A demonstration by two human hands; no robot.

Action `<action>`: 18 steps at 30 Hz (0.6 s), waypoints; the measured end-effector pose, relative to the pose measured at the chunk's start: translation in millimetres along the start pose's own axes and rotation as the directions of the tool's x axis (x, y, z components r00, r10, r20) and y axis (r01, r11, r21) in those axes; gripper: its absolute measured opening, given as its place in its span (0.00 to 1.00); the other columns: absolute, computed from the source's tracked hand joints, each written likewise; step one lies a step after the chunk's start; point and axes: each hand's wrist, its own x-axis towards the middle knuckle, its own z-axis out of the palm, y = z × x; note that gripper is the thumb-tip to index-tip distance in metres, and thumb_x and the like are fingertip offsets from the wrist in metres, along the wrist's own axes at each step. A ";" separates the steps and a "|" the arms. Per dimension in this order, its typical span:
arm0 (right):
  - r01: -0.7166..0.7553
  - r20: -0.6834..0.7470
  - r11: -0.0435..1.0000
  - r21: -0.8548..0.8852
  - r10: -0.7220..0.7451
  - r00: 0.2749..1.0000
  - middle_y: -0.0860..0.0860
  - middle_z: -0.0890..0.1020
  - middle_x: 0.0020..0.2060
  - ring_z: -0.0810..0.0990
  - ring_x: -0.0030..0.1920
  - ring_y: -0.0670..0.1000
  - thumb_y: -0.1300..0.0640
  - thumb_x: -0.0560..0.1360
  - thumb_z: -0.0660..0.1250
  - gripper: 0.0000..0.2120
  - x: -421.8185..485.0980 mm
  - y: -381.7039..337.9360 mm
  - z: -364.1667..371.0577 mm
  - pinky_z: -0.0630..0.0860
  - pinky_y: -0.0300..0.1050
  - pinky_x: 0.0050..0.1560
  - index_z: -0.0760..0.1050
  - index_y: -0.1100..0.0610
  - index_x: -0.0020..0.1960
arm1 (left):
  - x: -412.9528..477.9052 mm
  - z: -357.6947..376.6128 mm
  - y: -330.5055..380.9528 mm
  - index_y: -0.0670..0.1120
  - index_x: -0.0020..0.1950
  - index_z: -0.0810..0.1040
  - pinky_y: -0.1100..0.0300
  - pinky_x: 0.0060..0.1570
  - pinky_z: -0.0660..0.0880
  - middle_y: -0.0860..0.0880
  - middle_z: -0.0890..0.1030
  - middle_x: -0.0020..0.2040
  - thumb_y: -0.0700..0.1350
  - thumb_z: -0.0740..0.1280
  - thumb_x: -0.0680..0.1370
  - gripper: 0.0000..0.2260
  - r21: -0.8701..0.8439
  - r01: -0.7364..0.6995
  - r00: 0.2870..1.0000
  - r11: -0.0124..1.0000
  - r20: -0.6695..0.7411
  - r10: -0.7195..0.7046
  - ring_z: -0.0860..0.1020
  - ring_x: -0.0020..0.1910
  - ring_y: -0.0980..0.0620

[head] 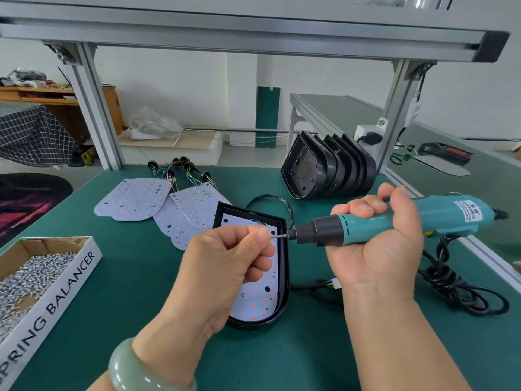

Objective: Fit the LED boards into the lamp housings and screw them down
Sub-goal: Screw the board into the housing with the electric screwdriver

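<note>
The green bench (pixel 141 277) carries a stack of empty housings (pixel 332 170) far right, loose LED boards (pixel 132 201) far left and a box of screws (pixel 64 292) near left. At centre lies one lamp housing (pixel 284 289) with an LED board (pixel 256 300) seated inside. The housing looks like light, rigid plastic, likely to slide unless steadied by its rim. The board looks thin and stiff, its LEDs and wires fragile, so it is best held by its bare edges. The right hand (pixel 377 249) is wrapped round the electric screwdriver (pixel 439 218). The left hand (pixel 225 261) pinches a small screw (pixel 275 237) at the bit's tip.
</note>
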 end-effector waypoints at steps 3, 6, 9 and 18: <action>0.010 0.000 1.000 0.007 -0.010 1.000 0.43 0.69 0.28 0.70 0.25 0.44 0.54 0.76 0.65 0.07 -0.1 0.0 0.2 0.72 0.36 0.32 0.71 0.52 0.40 | -1.2 1.3 -0.6 0.53 0.34 0.85 0.68 0.28 0.73 0.49 0.83 0.32 0.45 0.71 0.72 0.08 -0.027 0.001 1.000 1.000 0.010 0.000 0.77 0.28 0.57; 0.022 0.006 1.000 0.015 -0.022 1.000 0.43 0.69 0.28 0.69 0.26 0.44 0.54 0.76 0.65 0.06 -0.2 0.4 -0.1 0.72 0.37 0.34 0.71 0.52 0.42 | -2.3 3.2 -1.7 0.53 0.34 0.85 0.68 0.28 0.74 0.48 0.83 0.32 0.45 0.71 0.72 0.07 -0.056 0.013 1.000 0.998 0.019 -0.011 0.78 0.28 0.57; 0.016 0.014 1.000 0.021 -0.016 1.000 0.43 0.69 0.29 0.69 0.26 0.43 0.54 0.77 0.64 0.06 -0.9 2.4 0.6 0.72 0.37 0.33 0.71 0.52 0.41 | -4.6 7.3 -0.9 0.53 0.33 0.85 0.67 0.28 0.74 0.48 0.83 0.32 0.49 0.72 0.66 0.03 -0.107 0.002 1.000 0.994 0.021 0.000 0.78 0.28 0.56; 0.029 0.015 0.999 0.041 -0.030 0.999 0.43 0.69 0.28 0.70 0.26 0.44 0.54 0.76 0.64 0.05 -2.0 1.2 1.4 0.72 0.37 0.35 0.71 0.52 0.42 | -7.2 12.8 -2.5 0.47 0.30 0.83 0.67 0.26 0.73 0.48 0.82 0.31 0.50 0.70 0.63 0.07 -0.239 0.017 0.999 0.971 -0.029 -0.025 0.77 0.26 0.56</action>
